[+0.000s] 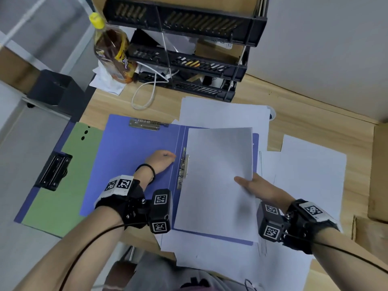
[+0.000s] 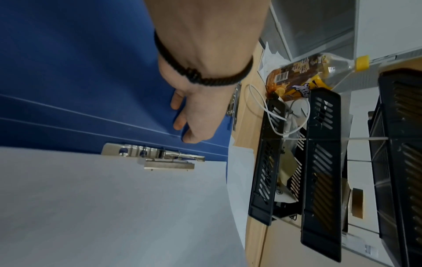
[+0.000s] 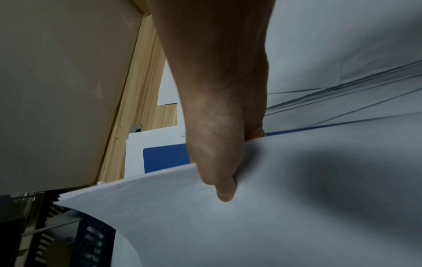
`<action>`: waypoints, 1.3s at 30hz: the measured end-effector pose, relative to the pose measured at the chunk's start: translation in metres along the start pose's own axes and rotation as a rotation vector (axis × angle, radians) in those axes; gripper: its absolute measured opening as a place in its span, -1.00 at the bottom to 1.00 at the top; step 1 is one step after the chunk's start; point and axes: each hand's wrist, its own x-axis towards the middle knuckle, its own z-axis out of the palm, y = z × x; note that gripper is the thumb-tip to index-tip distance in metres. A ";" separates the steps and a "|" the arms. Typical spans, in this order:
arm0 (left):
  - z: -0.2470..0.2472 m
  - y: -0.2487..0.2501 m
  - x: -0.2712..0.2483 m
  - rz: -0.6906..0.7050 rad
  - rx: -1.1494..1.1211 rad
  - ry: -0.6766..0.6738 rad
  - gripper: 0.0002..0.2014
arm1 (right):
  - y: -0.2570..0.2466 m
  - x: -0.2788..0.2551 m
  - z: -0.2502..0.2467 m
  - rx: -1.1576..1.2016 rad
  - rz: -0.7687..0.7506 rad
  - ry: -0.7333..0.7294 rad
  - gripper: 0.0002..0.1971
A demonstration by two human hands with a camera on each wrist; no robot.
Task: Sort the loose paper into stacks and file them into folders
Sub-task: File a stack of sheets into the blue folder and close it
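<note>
A blue folder (image 1: 134, 143) is lying open; the right hand (image 1: 258, 187) is pinching a paper stack (image 1: 218, 175) over its right half, the left hand (image 1: 160, 160), fingers curled and holding nothing, is resting on the left half. Loose sheets (image 1: 310, 164) are surrounding it.

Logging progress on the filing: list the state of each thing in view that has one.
blue folder: open flat
spine clip: paper edge beside it
paper stack: pinched, partly lifted
right hand: pinching the stack
left hand: resting on the folder
green folder: closed
bottle: capped

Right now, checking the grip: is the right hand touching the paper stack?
Touching. The right wrist view shows the right hand pinching the paper stack, thumb on top.
</note>
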 end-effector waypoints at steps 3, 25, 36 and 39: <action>0.006 0.008 0.003 0.009 0.025 0.020 -0.86 | 0.001 -0.002 0.002 0.019 -0.001 -0.005 -0.25; -0.006 -0.003 -0.027 0.167 -0.121 -0.220 -0.82 | 0.051 0.046 0.018 0.090 0.036 0.091 0.22; 0.002 -0.014 -0.025 0.216 0.164 -0.131 -0.79 | 0.033 0.028 0.021 0.106 0.009 0.073 0.12; 0.009 -0.014 -0.023 0.229 0.352 -0.081 -0.72 | 0.047 0.034 0.020 0.141 0.013 0.083 0.13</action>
